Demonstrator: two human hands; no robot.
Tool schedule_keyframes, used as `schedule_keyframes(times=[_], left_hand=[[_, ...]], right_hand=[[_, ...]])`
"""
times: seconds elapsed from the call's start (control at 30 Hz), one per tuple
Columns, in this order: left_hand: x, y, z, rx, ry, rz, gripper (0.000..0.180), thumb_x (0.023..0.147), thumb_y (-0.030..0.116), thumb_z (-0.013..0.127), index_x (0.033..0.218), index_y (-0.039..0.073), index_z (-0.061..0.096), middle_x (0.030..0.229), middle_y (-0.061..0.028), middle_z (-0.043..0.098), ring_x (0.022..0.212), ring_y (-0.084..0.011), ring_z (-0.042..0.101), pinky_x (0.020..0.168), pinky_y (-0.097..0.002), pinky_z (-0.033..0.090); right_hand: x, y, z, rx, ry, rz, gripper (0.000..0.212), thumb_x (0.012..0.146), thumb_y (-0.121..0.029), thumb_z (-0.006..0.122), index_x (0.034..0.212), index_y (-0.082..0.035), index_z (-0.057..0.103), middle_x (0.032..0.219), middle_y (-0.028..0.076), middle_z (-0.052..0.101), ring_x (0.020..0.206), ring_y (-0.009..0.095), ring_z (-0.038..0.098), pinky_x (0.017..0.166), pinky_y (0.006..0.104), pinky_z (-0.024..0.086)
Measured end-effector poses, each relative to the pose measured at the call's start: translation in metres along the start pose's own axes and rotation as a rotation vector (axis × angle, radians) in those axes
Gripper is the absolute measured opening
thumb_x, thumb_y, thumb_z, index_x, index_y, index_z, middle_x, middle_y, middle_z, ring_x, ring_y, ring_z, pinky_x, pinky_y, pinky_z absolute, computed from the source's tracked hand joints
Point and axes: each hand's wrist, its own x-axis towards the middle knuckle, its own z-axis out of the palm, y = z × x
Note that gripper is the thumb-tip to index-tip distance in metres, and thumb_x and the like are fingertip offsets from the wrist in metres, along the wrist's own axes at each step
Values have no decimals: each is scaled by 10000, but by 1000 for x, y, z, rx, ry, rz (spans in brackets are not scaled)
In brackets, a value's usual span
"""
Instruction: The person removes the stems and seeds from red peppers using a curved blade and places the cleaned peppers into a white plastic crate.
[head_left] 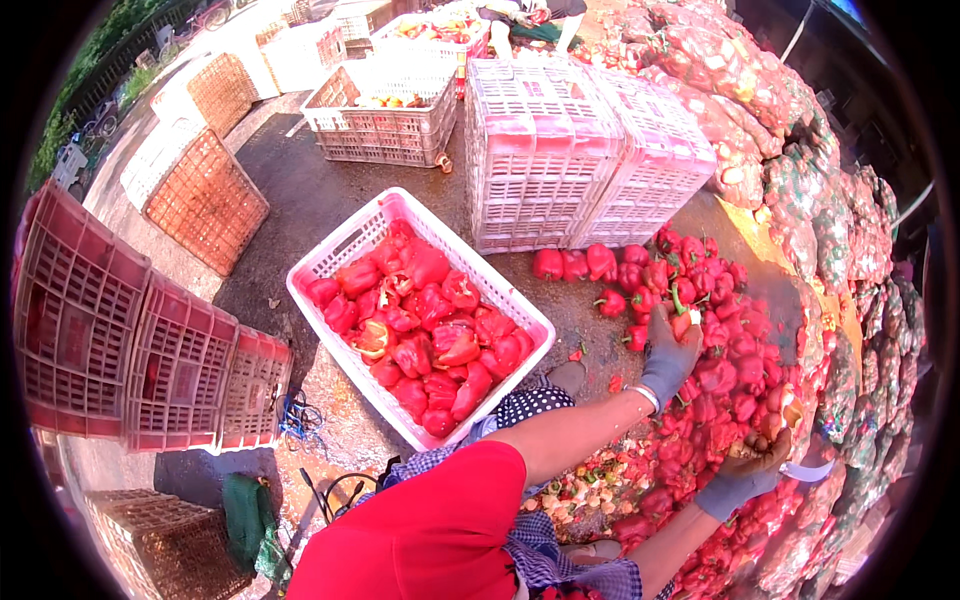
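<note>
The left hand (668, 352) wears a gray glove. Its grip is pinched on a red pepper (681, 322) and holds it up over the pile (735, 370) of red peppers on the ground. The pepper's green stem points up.

The right hand (752, 462) also wears a gray glove. It rests low on the pile, nearer the person. Its grip is curled around something small and brownish, but I cannot tell what it is.

A pink crate (330, 255) sits on the ground to the left of the hands. It is full of red peppers. Two more pink crates (560, 150) stand upside down behind the pile. Bags (800, 190) of peppers are stacked high on the right. Red crates (110, 340) stand far to the left.
</note>
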Motion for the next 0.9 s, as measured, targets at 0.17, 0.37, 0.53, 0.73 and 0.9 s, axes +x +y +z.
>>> schedule_keyframes(times=[0.17, 0.37, 0.53, 0.73, 0.9], left_hand=[[-19, 41, -4, -355, -126, -360, 328, 854, 24, 616, 1088, 74, 391, 852, -71, 542, 654, -129, 535, 543, -284, 454], [0, 28, -23, -354, -59, -330, 322, 880, 49, 637, 1099, 93, 405, 864, -40, 553, 693, -96, 547, 552, -230, 453], [-3, 43, -15, -352, -352, -489, 301, 913, 176, 665, 1109, 101, 449, 969, -22, 552, 835, -95, 559, 678, -285, 503], [-24, 49, -13, -661, -788, -749, 323, 1003, 367, 480, 1210, 118, 481, 1109, -48, 596, 954, -182, 636, 765, -354, 561], [-63, 41, 0, -504, -1155, -978, 700, 903, 647, 436, 1280, 59, 482, 1135, -120, 619, 932, -245, 647, 813, -430, 566]], right_hand=[[53, -108, 163, 446, -270, 44, 357, 946, -197, 519, 1252, -16, 557, 906, 14, 608, 611, 48, 418, 469, 167, 303], [19, -189, 226, 174, -590, -100, 399, 914, -164, 546, 1269, 16, 534, 959, 67, 683, 561, 38, 485, 450, 193, 344], [32, -96, 131, 3, -561, -23, 378, 890, -148, 646, 1217, 20, 560, 1002, 85, 673, 497, 40, 487, 388, 211, 332], [38, -44, 13, -260, -489, 187, 369, 837, -152, 735, 1151, -4, 608, 698, -15, 560, 512, 21, 416, 438, 209, 320], [28, -22, -58, -562, -541, 95, 416, 790, -162, 750, 1146, 6, 615, 934, 88, 664, 818, 150, 621, 729, 305, 499]])
